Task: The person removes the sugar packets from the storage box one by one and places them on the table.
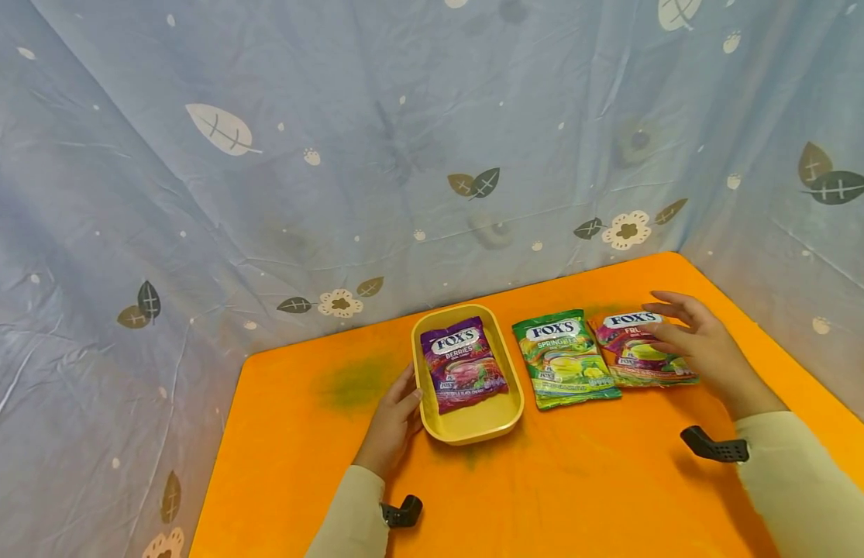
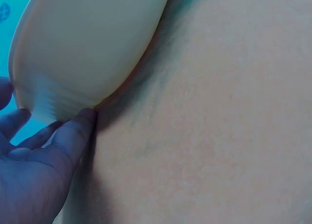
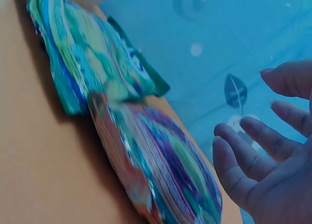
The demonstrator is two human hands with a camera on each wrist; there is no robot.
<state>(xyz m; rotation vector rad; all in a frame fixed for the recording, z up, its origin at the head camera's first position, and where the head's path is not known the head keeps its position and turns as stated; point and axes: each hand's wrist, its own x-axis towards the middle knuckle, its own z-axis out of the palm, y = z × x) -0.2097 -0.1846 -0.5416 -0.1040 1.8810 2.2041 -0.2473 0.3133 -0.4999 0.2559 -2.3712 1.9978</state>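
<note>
Pale blue leaf-printed fabric walls (image 1: 369,116) surround an orange tabletop (image 1: 543,484) bearing a yellow, rounded rectangular tray (image 1: 476,422).

One of three packets appears placed: the glossy purple FOX'S BERRIES packet (image 1: 464,368) lies face up within the tray, while two are outside, so the work looks about a third done. Of those, the shiny green FOX'S SPRING TEA packet (image 1: 567,363) lies just beside the tray's right side, and the red-orange FOX'S packet (image 1: 634,360), its flavour name partly covered, lies further right, touching the green one. The right hand (image 1: 710,356) hovers over the red-orange packet's right part, fingers spread and grasping nothing; the left hand (image 1: 395,415) rests spread fingers against the tray's left outer wall, steadying it, it seems.
</note>
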